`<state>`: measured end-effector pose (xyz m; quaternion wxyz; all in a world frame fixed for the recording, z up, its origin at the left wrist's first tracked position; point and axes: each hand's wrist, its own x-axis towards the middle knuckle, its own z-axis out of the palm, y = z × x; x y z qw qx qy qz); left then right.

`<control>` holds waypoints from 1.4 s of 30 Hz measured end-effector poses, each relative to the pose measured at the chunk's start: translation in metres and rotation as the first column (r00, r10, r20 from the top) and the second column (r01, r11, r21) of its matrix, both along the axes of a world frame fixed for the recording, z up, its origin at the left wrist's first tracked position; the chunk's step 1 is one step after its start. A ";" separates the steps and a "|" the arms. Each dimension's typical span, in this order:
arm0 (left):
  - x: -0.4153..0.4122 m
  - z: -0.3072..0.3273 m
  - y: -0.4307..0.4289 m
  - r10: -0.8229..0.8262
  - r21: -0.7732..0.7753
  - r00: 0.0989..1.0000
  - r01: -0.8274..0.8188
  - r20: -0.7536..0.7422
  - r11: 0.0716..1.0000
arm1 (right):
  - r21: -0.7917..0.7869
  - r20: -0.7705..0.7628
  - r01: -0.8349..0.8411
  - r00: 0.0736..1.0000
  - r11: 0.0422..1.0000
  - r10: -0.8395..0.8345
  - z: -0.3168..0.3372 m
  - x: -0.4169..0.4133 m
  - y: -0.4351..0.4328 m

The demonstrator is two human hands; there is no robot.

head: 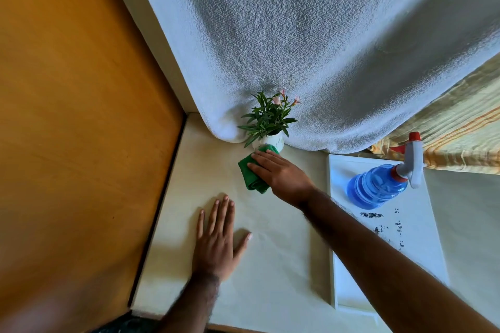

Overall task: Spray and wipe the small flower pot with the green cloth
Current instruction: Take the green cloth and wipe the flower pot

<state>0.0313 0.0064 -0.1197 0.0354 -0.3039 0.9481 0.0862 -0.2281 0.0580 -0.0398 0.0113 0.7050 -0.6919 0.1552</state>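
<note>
A small white flower pot (273, 141) with green leaves and pink blooms stands at the back of the cream surface, against a white curtain. My right hand (281, 173) lies flat over the folded green cloth (252, 176), fingers stretched toward the pot; the cloth's far edge touches the pot's base. My left hand (217, 238) rests palm down on the surface nearer to me, fingers spread, holding nothing. A blue spray bottle (378, 186) with a grey and red trigger head stands to the right on a white tray.
The white tray (351, 265) sits at the right with dark smudges on it. A white textured curtain (311, 43) hangs behind the pot. An orange wooden panel (75, 121) borders the surface on the left. Striped yellow fabric (460, 138) shows at the far right.
</note>
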 end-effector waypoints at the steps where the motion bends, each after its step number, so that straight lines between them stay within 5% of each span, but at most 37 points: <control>1: 0.000 0.000 0.000 -0.001 0.002 1.000 0.001 0.002 1.000 | 0.009 0.016 0.004 1.000 1.000 -0.004 -0.004 0.001 0.002; 18: 0.002 0.005 0.003 -0.007 -0.031 1.000 0.006 -0.022 0.999 | -0.106 -0.058 -0.046 0.998 0.993 0.040 -0.008 -0.010 -0.009; 42: 0.001 0.003 0.001 -0.005 -0.026 0.999 0.004 -0.043 1.000 | -0.125 0.123 -0.068 0.989 0.990 0.084 -0.006 -0.009 -0.017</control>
